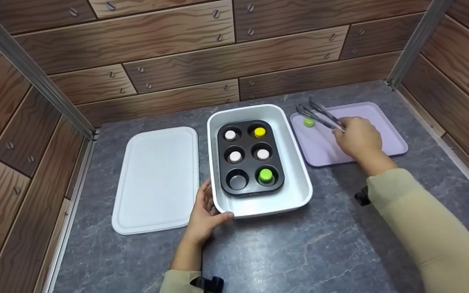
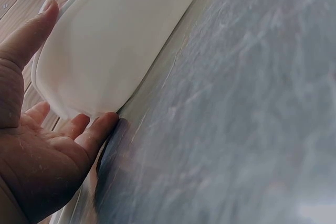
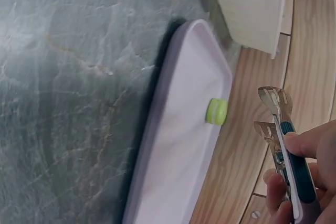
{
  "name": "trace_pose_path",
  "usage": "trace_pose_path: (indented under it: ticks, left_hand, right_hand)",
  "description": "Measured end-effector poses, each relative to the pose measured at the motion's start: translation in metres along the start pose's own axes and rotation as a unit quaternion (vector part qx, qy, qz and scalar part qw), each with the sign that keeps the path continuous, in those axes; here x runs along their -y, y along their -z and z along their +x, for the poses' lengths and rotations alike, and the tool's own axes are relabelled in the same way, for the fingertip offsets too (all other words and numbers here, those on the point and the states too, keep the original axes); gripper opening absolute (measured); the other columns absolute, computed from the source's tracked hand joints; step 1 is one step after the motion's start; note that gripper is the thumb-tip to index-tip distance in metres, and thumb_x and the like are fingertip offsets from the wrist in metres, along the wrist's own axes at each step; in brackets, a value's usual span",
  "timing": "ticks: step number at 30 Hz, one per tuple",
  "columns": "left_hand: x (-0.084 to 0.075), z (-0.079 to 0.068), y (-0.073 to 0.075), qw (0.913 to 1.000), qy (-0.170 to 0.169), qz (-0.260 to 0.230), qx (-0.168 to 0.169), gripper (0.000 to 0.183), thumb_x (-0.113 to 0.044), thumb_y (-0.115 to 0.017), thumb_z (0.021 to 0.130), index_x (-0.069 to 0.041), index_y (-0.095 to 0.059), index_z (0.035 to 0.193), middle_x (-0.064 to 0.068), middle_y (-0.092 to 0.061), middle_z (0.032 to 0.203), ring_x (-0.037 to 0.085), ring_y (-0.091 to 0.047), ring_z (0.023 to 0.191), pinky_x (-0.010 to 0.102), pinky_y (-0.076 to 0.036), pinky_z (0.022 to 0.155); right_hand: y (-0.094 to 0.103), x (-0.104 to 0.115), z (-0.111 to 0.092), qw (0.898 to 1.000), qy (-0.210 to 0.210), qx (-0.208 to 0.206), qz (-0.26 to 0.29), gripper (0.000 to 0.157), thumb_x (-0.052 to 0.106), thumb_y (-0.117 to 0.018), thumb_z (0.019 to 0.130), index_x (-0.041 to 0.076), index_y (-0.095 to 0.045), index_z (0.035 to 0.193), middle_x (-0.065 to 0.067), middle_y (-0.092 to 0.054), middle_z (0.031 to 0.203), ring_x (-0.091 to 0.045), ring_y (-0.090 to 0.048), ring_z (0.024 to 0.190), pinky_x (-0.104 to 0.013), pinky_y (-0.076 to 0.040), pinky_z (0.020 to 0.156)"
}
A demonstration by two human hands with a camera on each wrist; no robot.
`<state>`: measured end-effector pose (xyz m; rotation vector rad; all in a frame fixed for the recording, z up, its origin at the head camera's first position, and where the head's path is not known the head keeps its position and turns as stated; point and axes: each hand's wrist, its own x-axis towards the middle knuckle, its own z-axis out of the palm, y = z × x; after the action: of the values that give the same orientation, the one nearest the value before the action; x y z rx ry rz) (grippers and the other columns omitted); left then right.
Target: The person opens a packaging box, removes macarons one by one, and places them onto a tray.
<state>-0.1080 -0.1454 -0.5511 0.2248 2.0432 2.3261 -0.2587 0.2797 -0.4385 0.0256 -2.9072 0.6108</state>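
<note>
My right hand (image 1: 358, 136) grips metal tongs (image 1: 320, 115) with dark green handle grips (image 3: 298, 169); their jaws stand apart. Below their tips, a small green macaron (image 1: 308, 122) with a paler middle band lies on a lilac tray (image 1: 360, 160). At the front left corner of a white tub (image 1: 295, 179), my left hand (image 1: 204, 219) holds on, thumb at the rim and fingers along the side. Inside the tub sits a black muffin tin (image 1: 248, 162). Its cups hold several white pieces (image 1: 235, 156), a yellow one (image 1: 259, 132) and a green one (image 1: 266, 175); the front left cup is bare.
A white lid (image 1: 157, 179) lies flat to the left of the tub. Wood-patterned panels (image 1: 177, 49) enclose the grey marbled table (image 1: 283, 256) at the back and both sides.
</note>
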Motion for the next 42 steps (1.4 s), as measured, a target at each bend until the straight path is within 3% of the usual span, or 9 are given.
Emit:
trace_pose_path:
  ticks: [18,26,33,42]
  left_hand:
    - [0.001,0.001,0.0,1.0,-0.001,-0.002,0.003,0.118,0.005,-0.093,0.075,0.004,-0.016,0.164,0.036,-0.032,0.162,0.05,-0.039,0.147,0.048,-0.048,0.112]
    - [0.0,0.0,0.0,1.0,0.003,0.002,0.002,0.118,0.005,-0.093,0.075,0.003,-0.016,0.165,0.035,-0.032,0.163,0.05,-0.037,0.148,0.049,-0.046,0.113]
    - [0.0,-0.001,0.0,0.9999,0.001,0.014,0.0,0.119,0.002,-0.095,0.075,0.002,-0.018,0.165,0.034,-0.03,0.164,0.049,-0.036,0.15,0.051,-0.048,0.111]
    - [0.0,0.0,0.001,0.9999,-0.005,0.005,0.007,0.119,0.003,-0.095,0.075,0.002,-0.018,0.165,0.034,-0.031,0.164,0.05,-0.037,0.148,0.048,-0.049,0.11]
  right_hand:
    - [0.005,0.027,-0.013,0.996,0.069,-0.042,0.026,0.03,0.017,-0.072,0.096,0.003,-0.076,0.123,-0.029,-0.073,0.108,-0.053,-0.068,0.094,-0.067,-0.049,0.072]
    - [-0.012,0.054,-0.023,0.994,0.105,-0.022,0.021,0.034,0.018,-0.073,0.097,0.0,-0.075,0.125,-0.028,-0.073,0.108,-0.05,-0.069,0.095,-0.066,-0.052,0.076]
    - [-0.03,0.079,-0.031,0.991,0.133,0.007,0.026,0.028,0.02,-0.073,0.097,0.004,-0.077,0.12,-0.021,-0.075,0.112,-0.045,-0.07,0.097,-0.063,-0.053,0.078]
    - [-0.034,0.101,-0.038,0.988,0.149,0.042,0.018,0.032,0.022,-0.074,0.097,0.005,-0.076,0.125,-0.019,-0.074,0.112,-0.042,-0.071,0.094,-0.061,-0.054,0.077]
